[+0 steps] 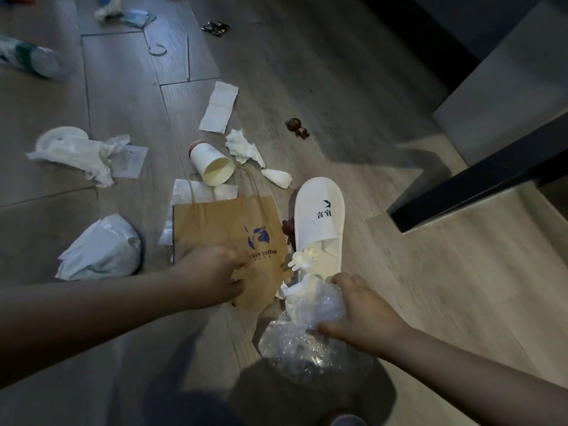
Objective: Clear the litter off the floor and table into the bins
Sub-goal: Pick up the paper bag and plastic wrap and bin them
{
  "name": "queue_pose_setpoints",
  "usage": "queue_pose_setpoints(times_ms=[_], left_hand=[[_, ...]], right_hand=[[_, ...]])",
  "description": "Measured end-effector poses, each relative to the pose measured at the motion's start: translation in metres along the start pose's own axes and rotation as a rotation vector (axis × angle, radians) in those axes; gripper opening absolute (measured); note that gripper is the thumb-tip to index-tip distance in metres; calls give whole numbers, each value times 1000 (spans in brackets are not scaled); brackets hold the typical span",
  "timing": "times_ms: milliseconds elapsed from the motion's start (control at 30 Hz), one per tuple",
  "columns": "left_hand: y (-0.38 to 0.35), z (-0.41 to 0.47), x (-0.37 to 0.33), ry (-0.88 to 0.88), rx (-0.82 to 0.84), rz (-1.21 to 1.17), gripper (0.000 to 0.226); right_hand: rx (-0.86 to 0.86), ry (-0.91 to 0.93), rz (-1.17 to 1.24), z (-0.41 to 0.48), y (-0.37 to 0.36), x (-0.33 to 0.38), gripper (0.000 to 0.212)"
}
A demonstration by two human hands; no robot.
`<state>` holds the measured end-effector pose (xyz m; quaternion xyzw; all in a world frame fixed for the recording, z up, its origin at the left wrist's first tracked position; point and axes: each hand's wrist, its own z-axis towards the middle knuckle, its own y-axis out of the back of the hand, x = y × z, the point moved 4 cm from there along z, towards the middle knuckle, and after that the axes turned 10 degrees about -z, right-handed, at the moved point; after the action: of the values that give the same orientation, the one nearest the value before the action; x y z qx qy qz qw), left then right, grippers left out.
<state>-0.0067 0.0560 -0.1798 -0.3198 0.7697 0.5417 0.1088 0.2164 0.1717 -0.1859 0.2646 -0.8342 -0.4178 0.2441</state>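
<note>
- Left hand (212,276), near centre: thumb and curled fingers pinching near edge of bag (224,229), flat on floor (430,287).
- Right hand (365,315), near right: fingers curled round crumpled clear plastic (304,333), overlapping near end of slipper (319,216).
- Slipper just right of bag, toe pointing far.
- Cup (212,166) on its side at bag's far end, tissue (244,147) just right of it.
- Napkin (218,107) farther off; bottle (30,59) far left.
</note>
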Motion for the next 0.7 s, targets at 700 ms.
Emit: queue_pose_setpoints(times_ms=[700], left_hand=[[10,-12,9,15,-6,-23,22]], right_hand=[[-125,113,285,7,41,-6,44]])
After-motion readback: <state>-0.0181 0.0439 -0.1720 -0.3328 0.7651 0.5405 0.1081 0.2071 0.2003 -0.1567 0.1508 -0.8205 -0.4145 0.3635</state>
